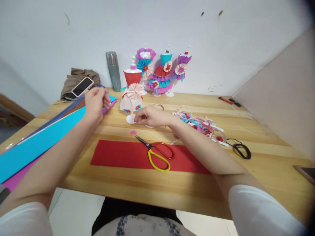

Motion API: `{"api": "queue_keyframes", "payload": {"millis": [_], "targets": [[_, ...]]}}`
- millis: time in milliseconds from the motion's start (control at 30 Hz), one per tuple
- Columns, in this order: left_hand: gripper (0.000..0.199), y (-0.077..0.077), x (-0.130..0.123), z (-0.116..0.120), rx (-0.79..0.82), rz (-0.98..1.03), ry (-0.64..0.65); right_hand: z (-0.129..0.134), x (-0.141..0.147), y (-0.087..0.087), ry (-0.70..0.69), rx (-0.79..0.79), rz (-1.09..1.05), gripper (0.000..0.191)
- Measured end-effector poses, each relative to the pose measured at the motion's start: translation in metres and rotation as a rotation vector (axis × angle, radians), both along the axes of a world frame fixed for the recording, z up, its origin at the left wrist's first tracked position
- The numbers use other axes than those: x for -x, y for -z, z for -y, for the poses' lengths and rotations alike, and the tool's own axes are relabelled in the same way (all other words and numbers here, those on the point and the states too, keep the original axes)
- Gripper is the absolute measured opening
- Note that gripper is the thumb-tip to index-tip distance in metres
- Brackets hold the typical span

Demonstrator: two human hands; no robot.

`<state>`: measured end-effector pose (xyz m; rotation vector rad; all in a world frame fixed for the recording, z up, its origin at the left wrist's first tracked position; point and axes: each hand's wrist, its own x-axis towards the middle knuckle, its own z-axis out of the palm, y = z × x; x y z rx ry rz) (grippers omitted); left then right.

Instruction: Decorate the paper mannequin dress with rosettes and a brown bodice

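Observation:
A small white dress form (pixel 133 78) in a red top and pale skirt with a pleated fan flower stands at the table's middle back. My right hand (pixel 150 116) is beside its round base, fingers curled and pinched; what they hold, if anything, is too small to tell. My left hand (pixel 95 100) hangs left of the form, its fingers curled together, contents hidden. Below my right hand, scissors (pixel 157 154) with one yellow and one red handle lie across a red paper strip (pixel 115 154). A tiny pink scrap (pixel 133 131) lies near the scissors' tips.
Behind stand several dressed forms (pixel 166 70) and a metal flask (pixel 113 70). Long blue paper (pixel 46 134) and a phone (pixel 83 87) on brown cloth (pixel 71 78) are at left. Colourful scraps (pixel 201 126), a black cord (pixel 241 150) and a red-and-black pen (pixel 225 100) lie at right.

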<state>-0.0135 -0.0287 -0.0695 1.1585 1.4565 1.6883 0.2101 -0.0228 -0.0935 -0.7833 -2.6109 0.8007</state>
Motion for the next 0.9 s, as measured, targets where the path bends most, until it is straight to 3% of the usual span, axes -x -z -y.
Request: {"api": "queue_keyframes", "payload": {"millis": [133, 267, 500, 700, 900], "targets": [[0.019, 0.039, -0.012, 0.029, 0.263, 0.017, 0.162, 0.003, 0.015, 0.038, 0.198, -0.071, 0.200, 0.017], [0.017, 0.061, -0.022, 0.035, 0.385, -0.082, 0.319, 0.013, 0.024, 0.049, 0.283, -0.112, 0.298, 0.015], [0.018, 0.074, -0.022, 0.033, 0.290, -0.304, 0.396, 0.014, 0.028, 0.057, 0.262, -0.042, 0.236, 0.011], [0.029, 0.077, -0.018, 0.042, 0.272, -0.478, 0.455, 0.007, 0.016, 0.061, 0.296, 0.123, 0.005, 0.010], [0.030, 0.071, -0.026, 0.056, 0.365, -0.265, 0.601, 0.010, 0.010, 0.051, 0.318, 0.254, -0.200, 0.013]]}}
